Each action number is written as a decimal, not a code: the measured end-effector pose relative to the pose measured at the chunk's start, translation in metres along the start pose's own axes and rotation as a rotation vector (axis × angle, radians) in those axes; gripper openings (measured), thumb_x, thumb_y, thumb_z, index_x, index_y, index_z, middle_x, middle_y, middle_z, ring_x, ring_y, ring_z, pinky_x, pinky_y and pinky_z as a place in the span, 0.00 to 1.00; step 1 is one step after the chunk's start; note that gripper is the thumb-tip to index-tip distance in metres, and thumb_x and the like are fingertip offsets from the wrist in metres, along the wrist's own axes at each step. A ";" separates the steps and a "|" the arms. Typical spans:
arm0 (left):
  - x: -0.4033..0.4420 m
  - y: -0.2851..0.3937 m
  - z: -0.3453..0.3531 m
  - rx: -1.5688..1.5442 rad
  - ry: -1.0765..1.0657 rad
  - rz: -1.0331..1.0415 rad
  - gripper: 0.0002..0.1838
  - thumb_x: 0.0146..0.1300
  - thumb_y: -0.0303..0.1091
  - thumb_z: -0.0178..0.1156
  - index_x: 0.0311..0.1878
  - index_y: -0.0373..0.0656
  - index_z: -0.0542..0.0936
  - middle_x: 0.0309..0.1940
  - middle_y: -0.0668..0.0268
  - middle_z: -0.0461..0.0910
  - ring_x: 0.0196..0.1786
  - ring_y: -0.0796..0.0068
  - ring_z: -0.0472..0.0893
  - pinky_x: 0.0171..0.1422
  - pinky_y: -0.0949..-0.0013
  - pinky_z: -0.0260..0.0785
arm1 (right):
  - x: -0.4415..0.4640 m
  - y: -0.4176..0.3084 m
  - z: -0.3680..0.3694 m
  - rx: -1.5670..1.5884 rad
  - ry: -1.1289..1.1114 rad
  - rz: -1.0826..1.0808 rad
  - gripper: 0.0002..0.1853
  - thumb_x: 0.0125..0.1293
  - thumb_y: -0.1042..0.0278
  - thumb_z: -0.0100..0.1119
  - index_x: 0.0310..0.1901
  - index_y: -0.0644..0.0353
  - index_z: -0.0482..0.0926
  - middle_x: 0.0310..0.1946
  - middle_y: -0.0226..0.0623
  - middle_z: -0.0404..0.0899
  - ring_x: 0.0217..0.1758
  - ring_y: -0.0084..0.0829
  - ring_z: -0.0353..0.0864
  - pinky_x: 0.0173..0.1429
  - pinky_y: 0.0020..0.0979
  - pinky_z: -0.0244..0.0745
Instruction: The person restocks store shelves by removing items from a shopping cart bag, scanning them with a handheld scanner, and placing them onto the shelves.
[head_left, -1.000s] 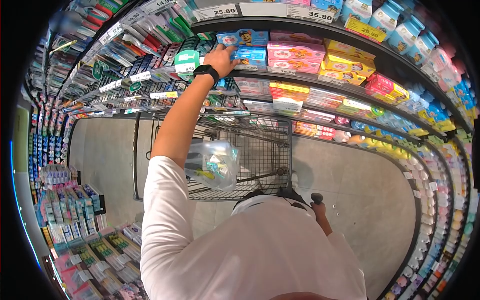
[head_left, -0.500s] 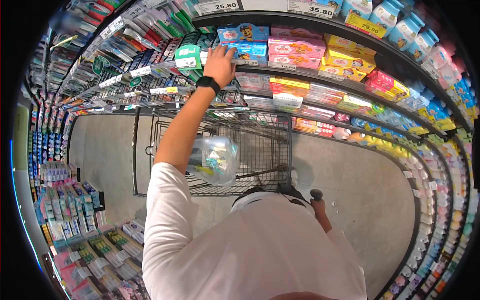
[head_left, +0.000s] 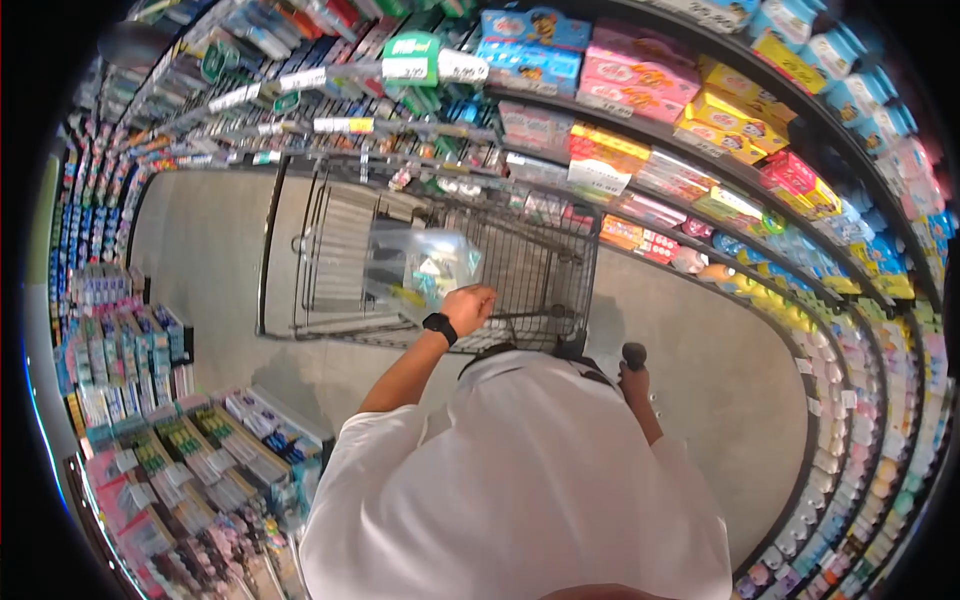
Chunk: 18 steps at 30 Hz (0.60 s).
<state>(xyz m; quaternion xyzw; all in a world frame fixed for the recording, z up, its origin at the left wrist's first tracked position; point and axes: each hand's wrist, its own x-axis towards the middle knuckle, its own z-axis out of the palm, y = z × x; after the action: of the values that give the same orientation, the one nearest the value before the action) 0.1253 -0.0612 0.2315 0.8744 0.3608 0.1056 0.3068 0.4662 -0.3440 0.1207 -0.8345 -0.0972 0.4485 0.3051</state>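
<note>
The likely slippery bag is best gripped by bunched film; left hand grip is unclear, right hand clasped on a dark knob.

Counted from the center of the view: two hands, the left hand just under center and the right hand at four o'clock. One black wristwatch, eight o'clock, close in. One dark knob-ended object, four o'clock. One wire shopping cart across the middle; one clear plastic bag, ten o'clock. Two blue boxes, twelve o'clock. Two pink boxes, one o'clock. At two o'clock, at least two yellow boxes and at least four light-blue bottles.
</note>
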 end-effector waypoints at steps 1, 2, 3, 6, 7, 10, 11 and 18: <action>-0.020 -0.003 0.009 -0.022 0.027 -0.145 0.07 0.60 0.31 0.59 0.42 0.45 0.81 0.37 0.58 0.83 0.39 0.53 0.83 0.43 0.53 0.77 | 0.005 -0.005 0.002 0.076 -0.014 -0.022 0.16 0.60 0.59 0.66 0.37 0.67 0.79 0.23 0.39 0.81 0.20 0.31 0.80 0.24 0.32 0.73; -0.042 -0.003 0.017 -0.043 0.051 -0.293 0.07 0.61 0.31 0.58 0.42 0.45 0.81 0.37 0.58 0.84 0.40 0.53 0.83 0.44 0.53 0.77 | 0.009 -0.005 0.005 0.150 -0.029 -0.039 0.16 0.62 0.59 0.66 0.38 0.66 0.78 0.23 0.38 0.80 0.19 0.29 0.78 0.22 0.31 0.72; -0.056 0.003 0.020 0.020 0.072 -0.399 0.07 0.62 0.33 0.58 0.42 0.46 0.81 0.38 0.57 0.84 0.41 0.52 0.83 0.45 0.53 0.77 | 0.012 -0.011 0.008 0.141 -0.018 -0.077 0.15 0.63 0.59 0.66 0.39 0.64 0.77 0.24 0.35 0.78 0.19 0.27 0.78 0.22 0.30 0.71; -0.095 -0.003 0.040 0.067 0.035 -0.542 0.08 0.63 0.36 0.57 0.42 0.46 0.81 0.37 0.57 0.84 0.41 0.52 0.84 0.47 0.51 0.77 | 0.020 -0.040 0.023 0.169 -0.026 -0.169 0.14 0.66 0.60 0.65 0.39 0.62 0.76 0.23 0.32 0.76 0.18 0.24 0.75 0.22 0.28 0.69; -0.100 0.001 0.039 0.115 -0.026 -0.552 0.09 0.64 0.38 0.55 0.42 0.46 0.81 0.38 0.57 0.84 0.42 0.52 0.84 0.48 0.51 0.77 | 0.024 -0.051 0.028 0.227 -0.032 -0.224 0.13 0.66 0.60 0.65 0.39 0.61 0.75 0.23 0.31 0.75 0.18 0.23 0.74 0.21 0.28 0.68; -0.097 0.005 0.040 0.185 0.007 -0.536 0.09 0.65 0.38 0.56 0.43 0.48 0.81 0.38 0.59 0.85 0.41 0.54 0.84 0.46 0.53 0.77 | 0.034 -0.088 0.045 0.102 -0.024 -0.210 0.16 0.66 0.58 0.66 0.40 0.59 0.72 0.21 0.28 0.71 0.17 0.22 0.70 0.21 0.27 0.65; -0.093 0.008 0.037 0.171 -0.067 -0.614 0.11 0.64 0.39 0.56 0.46 0.47 0.81 0.41 0.58 0.85 0.44 0.54 0.84 0.48 0.54 0.77 | 0.034 -0.101 0.050 0.084 -0.035 -0.213 0.16 0.66 0.58 0.66 0.40 0.59 0.72 0.21 0.28 0.71 0.17 0.22 0.70 0.21 0.27 0.65; -0.087 0.010 0.030 0.073 -0.082 -0.655 0.14 0.65 0.41 0.56 0.49 0.46 0.80 0.44 0.57 0.84 0.48 0.54 0.83 0.51 0.54 0.77 | 0.055 -0.162 0.106 0.135 0.101 -0.276 0.26 0.61 0.53 0.70 0.50 0.60 0.67 0.29 0.32 0.72 0.24 0.26 0.72 0.30 0.31 0.72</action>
<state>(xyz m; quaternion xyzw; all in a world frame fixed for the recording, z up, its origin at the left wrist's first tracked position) 0.0809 -0.1413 0.2174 0.7257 0.6138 -0.0468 0.3073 0.4305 -0.1464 0.1359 -0.8123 -0.1651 0.3656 0.4234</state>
